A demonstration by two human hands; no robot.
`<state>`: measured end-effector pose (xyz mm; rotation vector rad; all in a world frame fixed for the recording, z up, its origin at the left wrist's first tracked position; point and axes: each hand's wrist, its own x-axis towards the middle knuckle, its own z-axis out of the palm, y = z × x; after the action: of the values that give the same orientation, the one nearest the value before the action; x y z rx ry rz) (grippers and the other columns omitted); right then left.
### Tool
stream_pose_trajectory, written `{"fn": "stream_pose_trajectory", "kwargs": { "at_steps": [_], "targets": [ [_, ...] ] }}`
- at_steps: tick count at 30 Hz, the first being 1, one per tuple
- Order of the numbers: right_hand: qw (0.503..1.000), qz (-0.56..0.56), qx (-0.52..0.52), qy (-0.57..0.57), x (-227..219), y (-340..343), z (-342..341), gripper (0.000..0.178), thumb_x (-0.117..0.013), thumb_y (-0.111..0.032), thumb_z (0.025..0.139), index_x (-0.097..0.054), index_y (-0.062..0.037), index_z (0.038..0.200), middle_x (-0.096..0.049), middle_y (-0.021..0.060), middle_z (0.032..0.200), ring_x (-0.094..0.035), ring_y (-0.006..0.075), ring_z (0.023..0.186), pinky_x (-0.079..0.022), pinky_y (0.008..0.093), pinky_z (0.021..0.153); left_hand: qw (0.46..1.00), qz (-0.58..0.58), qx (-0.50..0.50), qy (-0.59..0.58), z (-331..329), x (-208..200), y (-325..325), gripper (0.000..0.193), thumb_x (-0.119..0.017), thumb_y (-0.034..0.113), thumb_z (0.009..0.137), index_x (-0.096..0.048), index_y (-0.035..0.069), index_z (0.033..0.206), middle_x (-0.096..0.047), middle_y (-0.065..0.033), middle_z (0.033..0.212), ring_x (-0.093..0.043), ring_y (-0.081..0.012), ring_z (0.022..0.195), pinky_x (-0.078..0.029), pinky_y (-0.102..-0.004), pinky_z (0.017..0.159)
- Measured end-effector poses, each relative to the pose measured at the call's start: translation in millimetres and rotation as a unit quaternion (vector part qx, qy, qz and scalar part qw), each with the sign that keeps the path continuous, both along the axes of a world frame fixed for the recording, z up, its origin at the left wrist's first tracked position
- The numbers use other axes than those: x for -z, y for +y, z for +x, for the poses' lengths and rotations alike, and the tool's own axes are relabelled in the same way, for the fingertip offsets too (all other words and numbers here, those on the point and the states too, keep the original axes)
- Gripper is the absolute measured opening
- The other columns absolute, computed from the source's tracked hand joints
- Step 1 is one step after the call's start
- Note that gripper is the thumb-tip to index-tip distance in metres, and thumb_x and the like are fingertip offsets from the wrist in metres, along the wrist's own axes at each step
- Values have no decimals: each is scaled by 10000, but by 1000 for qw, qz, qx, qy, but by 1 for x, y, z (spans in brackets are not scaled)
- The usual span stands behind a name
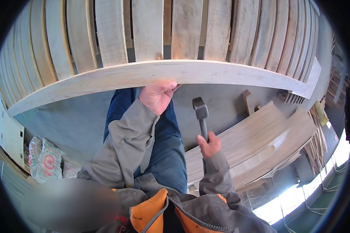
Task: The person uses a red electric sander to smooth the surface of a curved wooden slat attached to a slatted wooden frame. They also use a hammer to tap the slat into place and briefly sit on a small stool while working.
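Observation:
A long pale wooden board stretches from far left to far right, against the ends of several parallel slats. At the near edge of this board, left of its middle, is my left hand, closed on the wood; some of its fingers are hidden. A hammer is upright in the fist of my right hand, its metal head toward the board but apart from it. The lower handle is partly hidden by my hand and sleeve.
To the right lies a stack of thin wooden boards, with small wood offcuts beyond it. Printed sacks sit at the left, below a pale panel. My legs stand on the grey floor close to the board.

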<state>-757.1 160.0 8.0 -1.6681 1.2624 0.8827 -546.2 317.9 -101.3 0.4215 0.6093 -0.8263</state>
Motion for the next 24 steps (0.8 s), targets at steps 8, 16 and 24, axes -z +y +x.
{"fn": "stream_pose_trajectory", "kwargs": {
  "at_steps": [8,16,24],
  "targets": [
    [963,88,149,-208,-40,11,38,329,-594,-323,987,-570,0,1043,-554,5,723,-466,73,566,-396,239,531,996,-37,-70,33,2,0,2,513,-748,242,895,-542,64,1330,-611,-107,1324,-556,-292,1283,-376,-508,1163],
    [913,147,302,-230,-5,23,91,356,-480,-368,1048,-510,-13,1064,-490,12,646,-420,73,513,-352,244,475,1000,14,-10,-10,2,3,5,655,-757,410,874,-516,69,1379,-616,-112,1338,-534,-292,1317,-364,-528,1164],
    [921,83,306,-228,-1,23,89,303,-457,-322,1059,-494,-24,1018,-469,7,595,-400,75,462,-339,241,438,999,25,10,-21,5,2,7,677,-736,433,888,-478,112,1425,-602,-112,1363,-529,-301,1324,-370,-527,1161]
  ]
}}
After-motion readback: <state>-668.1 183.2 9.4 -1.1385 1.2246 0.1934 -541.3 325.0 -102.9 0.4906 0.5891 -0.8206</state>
